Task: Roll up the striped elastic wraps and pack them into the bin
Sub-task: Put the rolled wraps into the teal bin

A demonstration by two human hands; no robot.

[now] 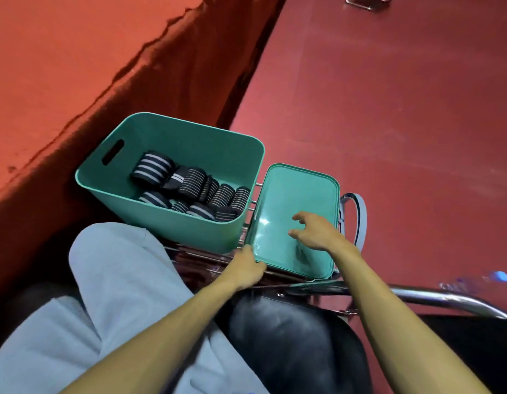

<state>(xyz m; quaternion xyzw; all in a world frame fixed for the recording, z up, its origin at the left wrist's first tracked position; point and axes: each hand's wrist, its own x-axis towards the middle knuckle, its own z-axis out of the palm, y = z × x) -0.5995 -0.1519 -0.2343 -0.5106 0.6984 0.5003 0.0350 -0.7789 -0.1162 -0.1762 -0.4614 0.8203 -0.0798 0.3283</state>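
Note:
A teal plastic bin (124, 191) stands on a chrome wire rack and holds several rolled black wraps with white stripes (189, 189). Its teal lid (277, 194) lies flat to the right of the bin. My left hand (245, 265) grips the lid's near left corner with curled fingers. My right hand (314, 231) hovers over the lid's right part, fingers spread and relaxed, holding nothing.
The chrome wire rack (206, 257) carries bin and lid. A red cloth-covered table (76, 66) rises at the left, red floor (388, 109) lies to the right. My grey trouser leg (118, 280), a black seat (289, 336) and a chrome chair arm (445, 297) are close by.

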